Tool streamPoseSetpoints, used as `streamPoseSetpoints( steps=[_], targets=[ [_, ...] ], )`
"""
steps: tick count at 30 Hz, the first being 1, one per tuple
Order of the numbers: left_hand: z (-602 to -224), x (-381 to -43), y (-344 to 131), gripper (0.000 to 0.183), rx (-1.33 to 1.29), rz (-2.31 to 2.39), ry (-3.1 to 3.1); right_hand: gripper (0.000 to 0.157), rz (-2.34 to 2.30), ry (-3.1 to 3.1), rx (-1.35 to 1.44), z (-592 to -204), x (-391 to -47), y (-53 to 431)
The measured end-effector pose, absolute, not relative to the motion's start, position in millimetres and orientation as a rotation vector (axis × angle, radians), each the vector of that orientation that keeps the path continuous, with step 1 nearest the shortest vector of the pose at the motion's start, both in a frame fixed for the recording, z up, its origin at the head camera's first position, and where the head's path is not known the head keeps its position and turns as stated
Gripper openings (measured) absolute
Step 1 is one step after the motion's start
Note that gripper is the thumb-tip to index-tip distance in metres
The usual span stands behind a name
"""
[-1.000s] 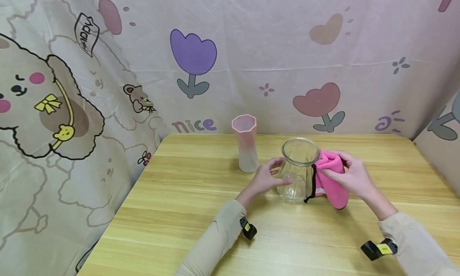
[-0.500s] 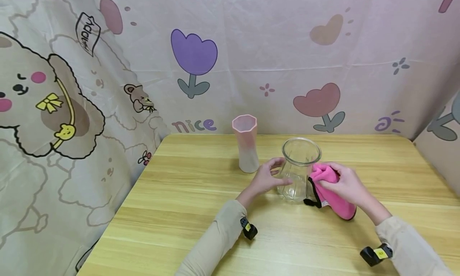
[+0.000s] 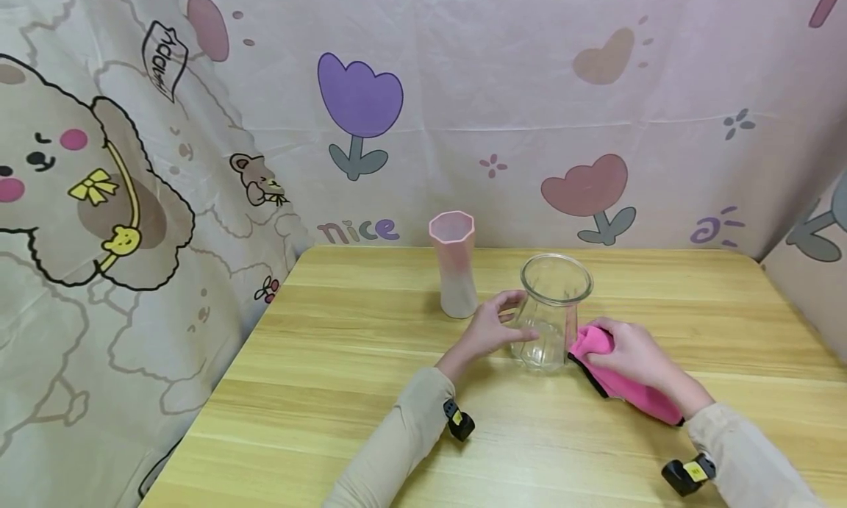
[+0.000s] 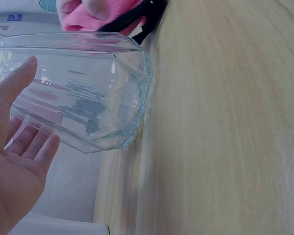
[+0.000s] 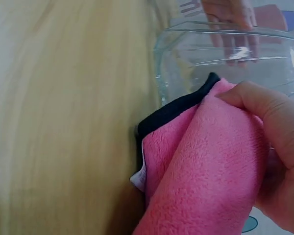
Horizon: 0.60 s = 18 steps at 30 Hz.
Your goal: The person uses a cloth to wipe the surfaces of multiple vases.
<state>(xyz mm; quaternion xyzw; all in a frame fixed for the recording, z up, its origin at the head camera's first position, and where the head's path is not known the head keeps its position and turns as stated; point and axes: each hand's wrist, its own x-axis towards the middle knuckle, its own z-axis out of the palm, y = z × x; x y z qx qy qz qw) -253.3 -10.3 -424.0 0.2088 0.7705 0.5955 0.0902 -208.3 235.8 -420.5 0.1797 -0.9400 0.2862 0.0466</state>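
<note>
A clear glass vase (image 3: 545, 331) with a wide round rim stands upright on the table. My left hand (image 3: 492, 324) holds it from the left, thumb across the near side and fingers behind. In the left wrist view the vase's faceted glass (image 4: 88, 93) shows past the thumb and fingers. My right hand (image 3: 631, 353) pinches a bunched pink cloth (image 3: 615, 383) with black edging against the vase's lower right side. Seen from the right wrist, the folded cloth (image 5: 201, 161) hangs below thumb and fingers, a small white label at its edge.
A tall pink-and-white vase (image 3: 455, 273) stands left of the glass one, behind my left hand. The wooden table (image 3: 317, 390) ends at a printed curtain (image 3: 423, 140) at the back; another printed curtain (image 3: 132, 331) hangs at the left.
My right hand has moved down along the glass vase's right side with the pink cloth, from near the rim toward the base. The left hand and both vases have stayed put.
</note>
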Motion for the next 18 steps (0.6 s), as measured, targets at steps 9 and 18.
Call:
streamPoseSetpoints(
  steps=[9, 18],
  targets=[
    [-423.1, -252.6, -9.5, 0.070, 0.607, 1.785, 2.278, 0.034, 0.770, -2.897, 0.597, -424.7, -207.7, 234.2],
    [-423.6, -253.2, -10.1, 0.071, 0.601, 1.796, 2.268, 0.046, 0.980, -2.794, 0.529, -411.5, -205.0, 235.7]
  ],
)
